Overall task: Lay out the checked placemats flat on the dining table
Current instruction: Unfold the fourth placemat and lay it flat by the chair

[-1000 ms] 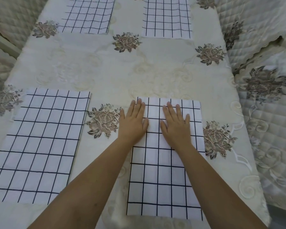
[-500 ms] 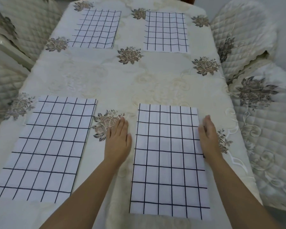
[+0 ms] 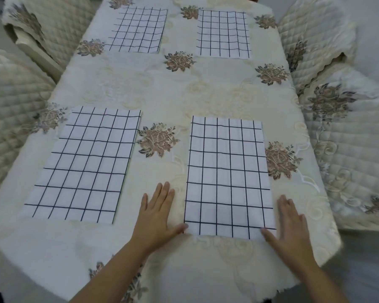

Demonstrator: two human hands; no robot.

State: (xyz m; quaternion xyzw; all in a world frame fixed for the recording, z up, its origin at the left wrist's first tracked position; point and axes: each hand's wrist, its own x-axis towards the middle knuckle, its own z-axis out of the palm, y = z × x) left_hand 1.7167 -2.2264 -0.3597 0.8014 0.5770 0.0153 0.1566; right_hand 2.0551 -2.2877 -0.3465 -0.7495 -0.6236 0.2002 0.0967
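Left hand (image 3: 155,217) and right hand (image 3: 290,224) lay palm-down, fingers straight, holding nothing, on the desk (image 3: 162,88) either side of the near right placemat (image 3: 228,176), each thumb tip touching one of its near corners. That placemat lay flat. The near left placemat (image 3: 85,165) lay flat beside it, apart; the far left placemat (image 3: 138,29) and the far right placemat (image 3: 224,33) lay flat at the desk's far end.

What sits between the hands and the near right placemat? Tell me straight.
Nothing visible. The left hand and right hand rest open on the tablecloth either side of the near right placemat, thumbs touching its near corners; the mat already lies flat.
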